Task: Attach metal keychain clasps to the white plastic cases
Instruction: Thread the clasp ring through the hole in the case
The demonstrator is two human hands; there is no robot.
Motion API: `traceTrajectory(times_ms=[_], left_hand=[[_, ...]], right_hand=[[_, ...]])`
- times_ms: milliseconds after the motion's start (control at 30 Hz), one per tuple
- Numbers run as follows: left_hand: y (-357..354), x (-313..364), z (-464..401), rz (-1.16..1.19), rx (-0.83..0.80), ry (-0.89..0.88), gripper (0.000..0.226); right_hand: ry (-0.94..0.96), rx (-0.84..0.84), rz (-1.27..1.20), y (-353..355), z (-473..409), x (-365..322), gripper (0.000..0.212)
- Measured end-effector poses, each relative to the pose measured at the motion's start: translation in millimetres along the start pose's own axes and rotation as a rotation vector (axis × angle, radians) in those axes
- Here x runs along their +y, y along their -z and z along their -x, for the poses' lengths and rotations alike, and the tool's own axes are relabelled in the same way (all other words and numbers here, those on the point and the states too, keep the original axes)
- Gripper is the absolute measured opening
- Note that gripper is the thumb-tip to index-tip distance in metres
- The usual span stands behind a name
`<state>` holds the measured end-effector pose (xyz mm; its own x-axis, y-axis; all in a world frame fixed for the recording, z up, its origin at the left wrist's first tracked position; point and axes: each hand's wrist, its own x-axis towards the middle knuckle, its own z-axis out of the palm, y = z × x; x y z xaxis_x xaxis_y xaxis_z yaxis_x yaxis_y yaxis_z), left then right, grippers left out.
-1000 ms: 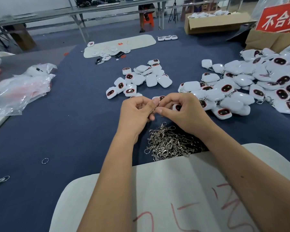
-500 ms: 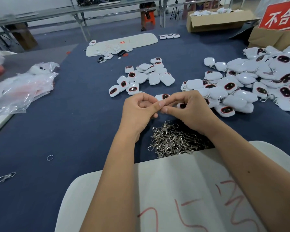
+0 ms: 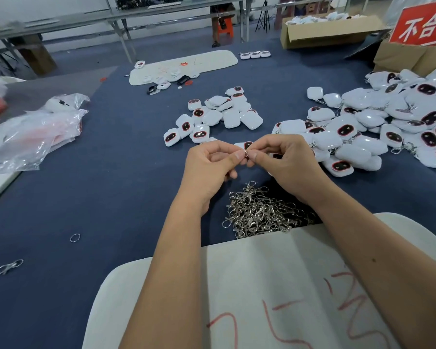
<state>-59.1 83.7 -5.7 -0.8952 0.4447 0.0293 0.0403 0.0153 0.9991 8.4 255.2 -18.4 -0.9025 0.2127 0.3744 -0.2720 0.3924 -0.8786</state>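
I have my left hand [image 3: 209,170] and my right hand [image 3: 285,165] raised together over the blue table [image 3: 116,187], fingertips meeting, and between them I pinch a small metal ring [image 3: 246,153]; my left thumb and forefinger nip it from one side, my right thumb and forefinger from the other, the rest of my fingers curled in. Whether a full clasp hangs from the ring I cannot tell, since my fingers cover most of it. Just behind my fingertips a white plastic case [image 3: 244,145] with a dark red-rimmed window peeks out, lying on the table. Below my hands, between my wrists, sits the heap of metal clasps [image 3: 259,212], its near edge touching the white sheet [image 3: 275,285] with red scrawl that my forearms rest over. Beyond my left hand lies a small cluster of cases [image 3: 217,114], and to the right of my right hand spreads a large pile of cases [image 3: 378,122], several with rings and clasps showing at their edges. Far off to the left of my left hand are a crumpled clear plastic bag [image 3: 35,132], a loose ring [image 3: 75,237] and a single clasp [image 3: 10,267] on the cloth. Past the big pile stands a red sign [image 3: 423,23] on a cardboard box [image 3: 330,30].
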Motion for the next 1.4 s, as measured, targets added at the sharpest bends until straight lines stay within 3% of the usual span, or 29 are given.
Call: traceTrajectory(times_ms=[167,267,433,667,967,1233,1400], left_hand=[[-1.7,0.1,0.9,-0.106,0.033,-0.103,0.012],[-3.0,-1.3,0.1,-0.167,0.072,-0.106,0.013],[-1.1,-0.4,-0.4,-0.125,0.064,-0.092,0.009],[-1.8,-1.3,-1.2,-0.149,0.066,-0.107,0.017],[-3.5,-2.9,-1.3,-0.226,0.072,-0.129,0.011],[-3.9,-2.6,-0.2,-0.211,0.024,-0.184,0.010],[-4.6,-4.1,-1.5,-0.245,0.061,-0.203,0.006]], right_hand=[[-0.037,-0.058,0.000,-1.2,-1.6,-0.2,0.019],[-0.047,-0.097,0.004,-1.6,-1.4,1.2,0.011],[-0.062,0.004,-0.097,0.2,-3.0,4.9,0.016],[-0.049,-0.100,-0.088,-1.3,-2.0,1.2,0.021],[-0.029,0.004,-0.022,-0.8,-2.4,3.4,0.009],[-0.019,0.035,0.014,-1.9,-2.5,2.6,0.021],[-0.014,0.019,0.050,-2.3,-2.3,2.0,0.010]])
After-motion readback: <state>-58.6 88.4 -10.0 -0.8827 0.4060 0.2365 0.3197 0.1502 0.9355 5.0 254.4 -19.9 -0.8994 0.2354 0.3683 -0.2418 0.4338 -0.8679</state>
